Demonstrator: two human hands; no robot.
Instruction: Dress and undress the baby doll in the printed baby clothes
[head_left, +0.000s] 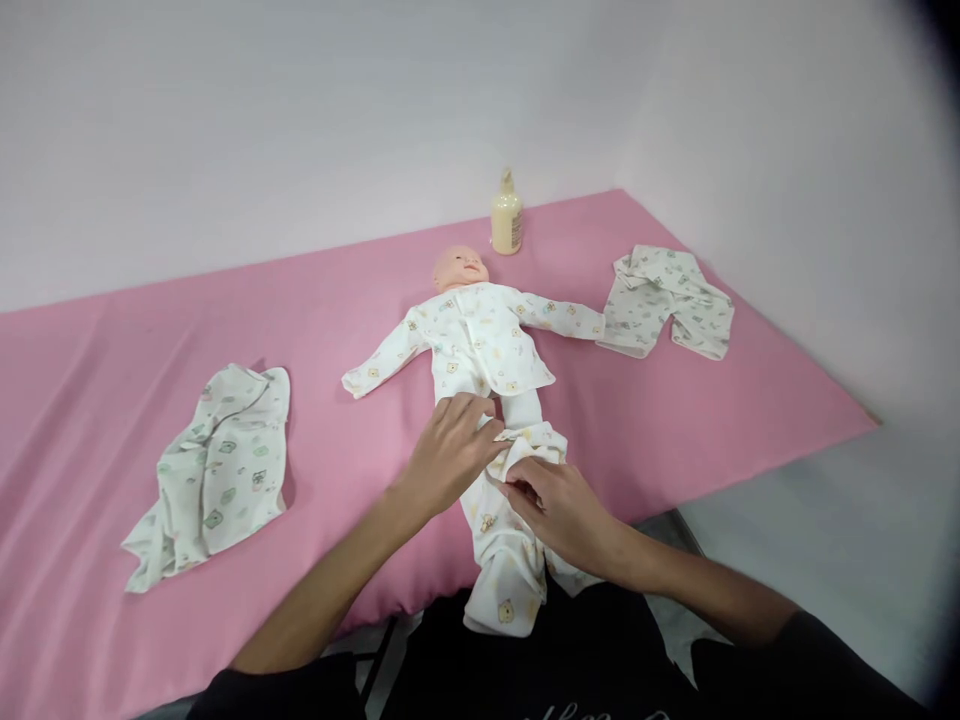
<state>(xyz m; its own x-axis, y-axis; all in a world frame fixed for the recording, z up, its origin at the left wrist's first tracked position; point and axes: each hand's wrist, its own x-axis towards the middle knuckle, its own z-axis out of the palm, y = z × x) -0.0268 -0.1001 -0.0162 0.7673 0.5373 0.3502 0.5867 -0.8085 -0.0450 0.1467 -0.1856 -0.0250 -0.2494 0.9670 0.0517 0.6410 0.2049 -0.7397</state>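
A baby doll [459,268] lies on its back, dressed in a white long-sleeved top [480,330] with a small bear print. Matching white baby pants [504,560] cover its lower legs, bunched near the thighs, with the leg ends hanging over the front edge. My left hand [459,445] pinches the waistband on the left side. With curled fingers, my right hand [559,500] grips the front of the pants a little lower down. The fingertips of both hands are partly hidden by cloth.
A pink-covered table [360,290] stands against the wall. A cream pump bottle [507,218] is behind the doll's head. Green-printed baby shorts [667,300] lie at the right, touching the doll's sleeve end. A green-printed baby top [217,470] lies folded at the left.
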